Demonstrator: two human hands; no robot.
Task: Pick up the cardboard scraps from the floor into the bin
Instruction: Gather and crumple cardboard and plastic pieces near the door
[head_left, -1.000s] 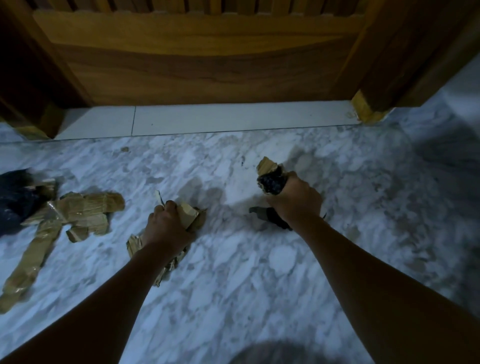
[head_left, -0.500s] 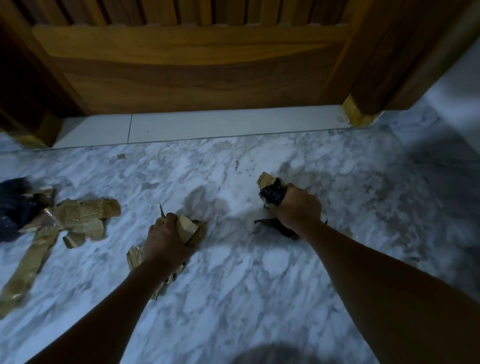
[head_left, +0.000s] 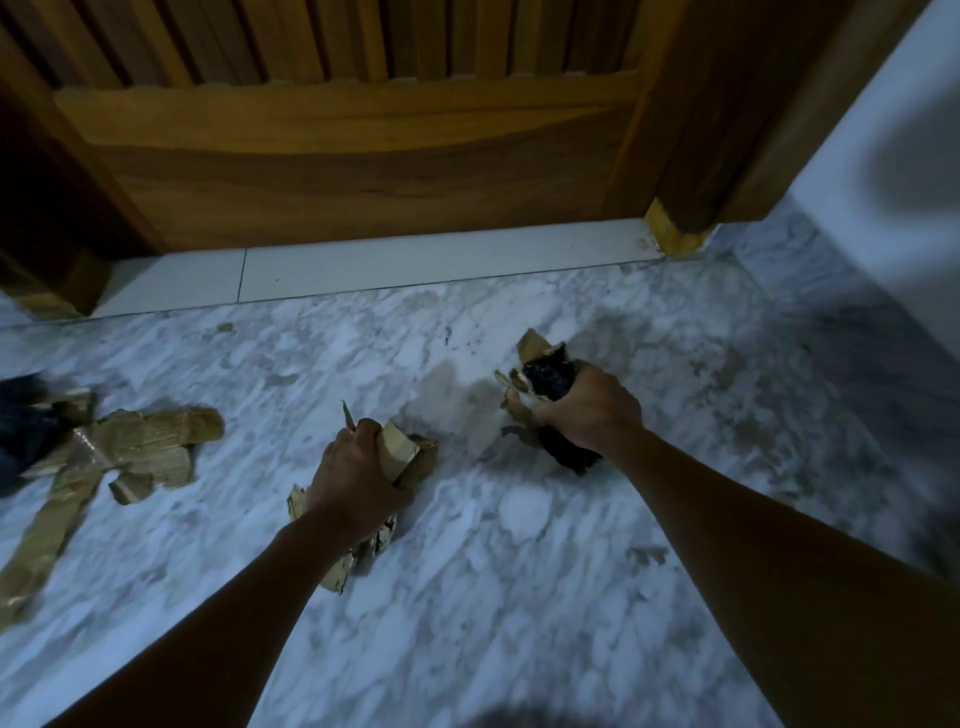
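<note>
My left hand (head_left: 353, 478) grips a bundle of brown cardboard scraps (head_left: 405, 454) just above the marble floor; torn ends stick out below my wrist. My right hand (head_left: 587, 410) grips a second bundle of cardboard scraps mixed with black material (head_left: 545, 376), also low over the floor. A larger pile of taped cardboard scraps (head_left: 130, 447) lies flat on the floor at the left. A small cardboard fragment (head_left: 647, 553) lies on the floor under my right forearm. No bin is in view.
A wooden door (head_left: 363, 156) and its frame (head_left: 675, 228) stand behind a white threshold strip (head_left: 415, 260). A dark black object (head_left: 21, 421) sits at the left edge by the pile. A white wall (head_left: 883, 156) rises at the right.
Both hands keep hold of their bundles. The right hand's bundle has gathered a little more cardboard at its left side. The view has shifted slightly, so the door looks nearer.
</note>
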